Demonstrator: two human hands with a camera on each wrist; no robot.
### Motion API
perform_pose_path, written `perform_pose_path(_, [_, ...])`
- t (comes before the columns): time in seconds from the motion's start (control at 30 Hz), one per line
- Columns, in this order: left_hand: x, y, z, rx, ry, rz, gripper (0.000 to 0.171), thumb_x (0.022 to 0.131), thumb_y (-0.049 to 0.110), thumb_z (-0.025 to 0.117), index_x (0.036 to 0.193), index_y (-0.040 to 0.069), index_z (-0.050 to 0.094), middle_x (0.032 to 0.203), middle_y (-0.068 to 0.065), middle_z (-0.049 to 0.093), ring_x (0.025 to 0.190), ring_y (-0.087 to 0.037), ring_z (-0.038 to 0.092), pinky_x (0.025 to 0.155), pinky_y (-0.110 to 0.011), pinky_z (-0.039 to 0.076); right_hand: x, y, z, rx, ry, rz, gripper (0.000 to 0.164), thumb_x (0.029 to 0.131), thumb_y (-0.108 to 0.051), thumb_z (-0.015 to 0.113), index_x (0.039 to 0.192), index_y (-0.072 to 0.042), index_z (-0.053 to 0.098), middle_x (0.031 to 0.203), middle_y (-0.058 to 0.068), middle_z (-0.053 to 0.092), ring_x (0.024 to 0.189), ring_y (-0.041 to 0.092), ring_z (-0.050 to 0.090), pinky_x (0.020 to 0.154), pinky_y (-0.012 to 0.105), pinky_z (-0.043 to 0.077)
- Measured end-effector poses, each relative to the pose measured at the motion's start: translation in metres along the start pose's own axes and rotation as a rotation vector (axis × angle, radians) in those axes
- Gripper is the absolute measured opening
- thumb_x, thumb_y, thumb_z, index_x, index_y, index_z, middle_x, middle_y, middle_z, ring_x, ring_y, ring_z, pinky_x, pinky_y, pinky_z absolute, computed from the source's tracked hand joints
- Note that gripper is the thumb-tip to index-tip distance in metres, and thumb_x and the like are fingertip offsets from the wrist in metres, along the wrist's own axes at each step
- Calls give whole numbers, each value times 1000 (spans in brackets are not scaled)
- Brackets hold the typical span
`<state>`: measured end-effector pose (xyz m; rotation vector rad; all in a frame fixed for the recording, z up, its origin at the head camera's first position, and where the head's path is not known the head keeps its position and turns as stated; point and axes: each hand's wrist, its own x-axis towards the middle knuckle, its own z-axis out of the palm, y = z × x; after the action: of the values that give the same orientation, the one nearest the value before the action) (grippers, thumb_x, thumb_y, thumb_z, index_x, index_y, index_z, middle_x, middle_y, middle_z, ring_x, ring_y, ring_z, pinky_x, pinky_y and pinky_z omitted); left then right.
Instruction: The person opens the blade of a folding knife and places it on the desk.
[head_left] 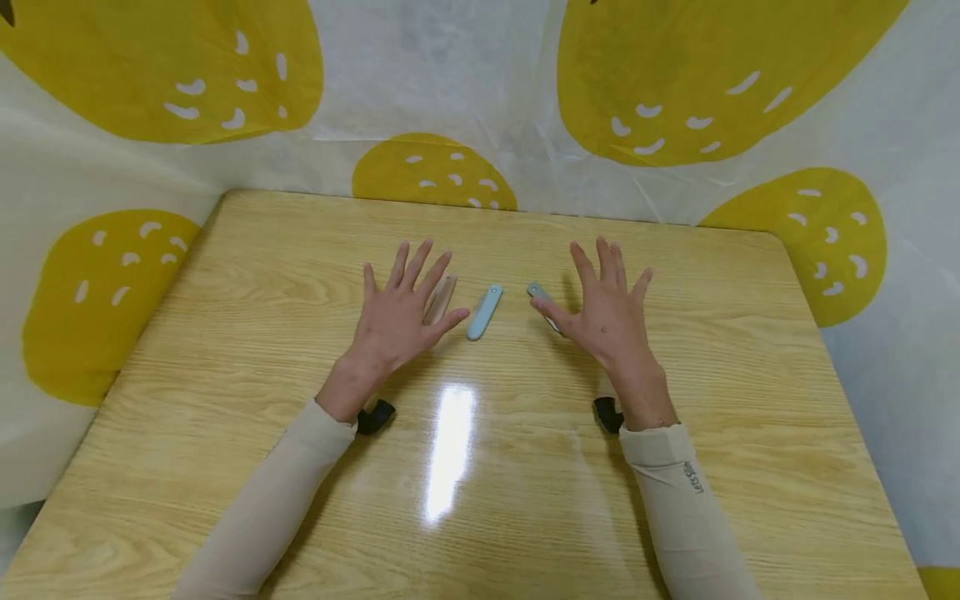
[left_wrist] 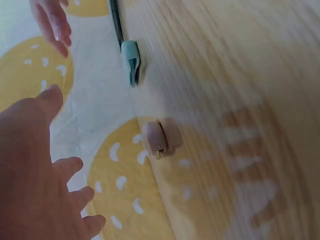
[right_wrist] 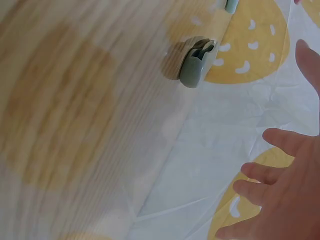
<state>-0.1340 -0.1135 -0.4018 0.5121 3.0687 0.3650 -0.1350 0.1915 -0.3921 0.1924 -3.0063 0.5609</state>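
Note:
Three slim folded pocket knives lie on the table, each with a rounded handle and a small hole at one end. The beige-pink knife (head_left: 442, 303) is partly covered by my left hand (head_left: 397, 321), which hovers above it with fingers spread. Between both hands lies the light blue knife (head_left: 485, 312), touched by neither. My right hand (head_left: 611, 321) is spread over the grey-green knife (head_left: 535, 290), its thumb hiding part of that handle. In the right wrist view, a slot runs along the grey-green knife (right_wrist: 192, 70). Both hands hold nothing.
The wood-grain table (head_left: 510, 517) has a bright light reflection near its middle. White cloth with yellow fruit shapes (head_left: 435, 171) hangs along its back and sides. Black curved pieces (head_left: 377, 417) show beneath both wrists.

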Motion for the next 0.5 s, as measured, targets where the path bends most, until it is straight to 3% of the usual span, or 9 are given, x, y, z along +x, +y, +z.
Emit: perform_pose_path(0.5, [-2, 0, 6, -89, 48, -6, 74, 106, 59, 48, 165, 20, 30, 171, -8, 32, 158, -32, 31, 121, -66, 33, 4, -6, 1, 116, 51, -20, 84, 94, -57, 71, 157, -9, 44, 166, 22, 35, 156, 43, 29, 125, 74, 7])
